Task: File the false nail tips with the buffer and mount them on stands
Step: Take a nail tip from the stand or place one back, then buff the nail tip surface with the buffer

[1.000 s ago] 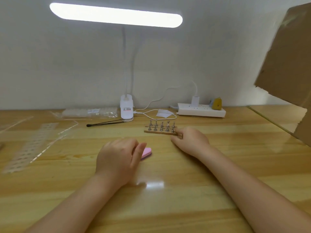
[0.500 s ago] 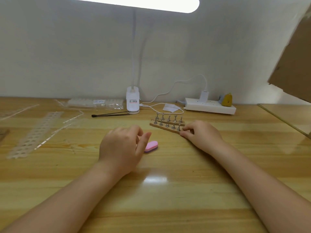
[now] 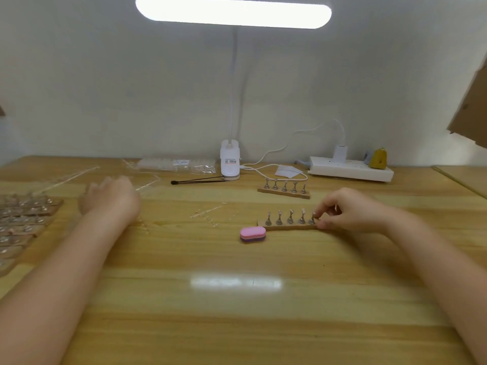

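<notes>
Just right of the pink oval buffer block (image 3: 252, 233), a wooden strip of five small metal stands (image 3: 288, 224) lies on the table; every stand looks bare. The right hand (image 3: 350, 209) pinches its right end, fingers curled. A second wooden five-stand strip (image 3: 283, 191), behind the buffer, looks bare too. The buffer lies untouched. Far left of it, the left hand (image 3: 110, 197), blurred, reaches toward clear nail-tip strips (image 3: 147, 184); its grasp cannot be told. Judgement: no filing or mounting is visible here; all remains.

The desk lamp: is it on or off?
On. The desk lamp bar glows bright white, and its glare reflects on the table.
</notes>
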Tool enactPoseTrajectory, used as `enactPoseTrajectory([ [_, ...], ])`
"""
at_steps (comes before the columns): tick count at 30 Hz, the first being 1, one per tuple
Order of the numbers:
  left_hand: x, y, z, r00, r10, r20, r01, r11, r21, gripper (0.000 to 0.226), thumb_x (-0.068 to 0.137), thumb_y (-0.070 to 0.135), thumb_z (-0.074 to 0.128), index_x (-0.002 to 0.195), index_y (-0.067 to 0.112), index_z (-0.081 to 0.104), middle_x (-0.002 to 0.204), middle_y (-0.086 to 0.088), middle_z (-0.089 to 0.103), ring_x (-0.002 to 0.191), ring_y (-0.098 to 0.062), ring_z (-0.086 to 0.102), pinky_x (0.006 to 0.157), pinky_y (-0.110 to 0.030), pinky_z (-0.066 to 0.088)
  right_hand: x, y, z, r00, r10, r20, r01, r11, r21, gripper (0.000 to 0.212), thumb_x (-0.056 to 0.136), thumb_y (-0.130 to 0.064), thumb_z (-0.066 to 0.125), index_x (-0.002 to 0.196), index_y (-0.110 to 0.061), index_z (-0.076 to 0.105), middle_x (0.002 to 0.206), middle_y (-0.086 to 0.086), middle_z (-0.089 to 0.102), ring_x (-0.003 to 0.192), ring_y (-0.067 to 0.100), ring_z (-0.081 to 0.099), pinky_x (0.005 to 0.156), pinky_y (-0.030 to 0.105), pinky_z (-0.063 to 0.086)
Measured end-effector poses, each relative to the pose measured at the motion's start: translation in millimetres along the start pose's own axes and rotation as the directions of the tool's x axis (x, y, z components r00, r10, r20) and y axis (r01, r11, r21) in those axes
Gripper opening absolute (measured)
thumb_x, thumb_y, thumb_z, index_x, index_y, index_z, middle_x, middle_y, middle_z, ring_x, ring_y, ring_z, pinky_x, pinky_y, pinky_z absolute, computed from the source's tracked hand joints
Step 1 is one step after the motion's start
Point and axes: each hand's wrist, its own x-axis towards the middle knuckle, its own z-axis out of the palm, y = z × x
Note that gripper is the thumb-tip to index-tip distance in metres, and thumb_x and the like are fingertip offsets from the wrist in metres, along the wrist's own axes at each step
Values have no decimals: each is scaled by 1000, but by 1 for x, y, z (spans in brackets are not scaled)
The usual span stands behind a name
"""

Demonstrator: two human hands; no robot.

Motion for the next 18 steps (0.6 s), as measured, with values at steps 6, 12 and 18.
enactPoseTrajectory([
  [6,10,-22,20,998,31,56,-32,999,33,39,92,52,52,112,22,68,126,-10,59,122,-37,44,96,-40,39,-2,-7,-1,997,-41,58,38,998,47,12,74,-39,79,83,-37,73,64,-12,53,57,-2,47,57,18,34],
  [12,7,-22,24,990,117,-72,-119,993,-15,22,92,37,55,93,27,74,110,-8,67,111,-36,51,92,-37,43,-3,-12,2,997,-51,63,47,997,64,15,70,-45,80,82,-42,72,68,-12,55,58,-2,47,58,19,33],
  [18,9,-22,24,980,104,-170,-115,992,-58,31,92,27,43,86,15,71,97,-13,68,101,-36,56,86,-38,48,-3,-15,0,997,-37,73,36,999,19,20,70,-47,79,87,-42,70,73,-11,57,63,0,49,60,19,34],
])
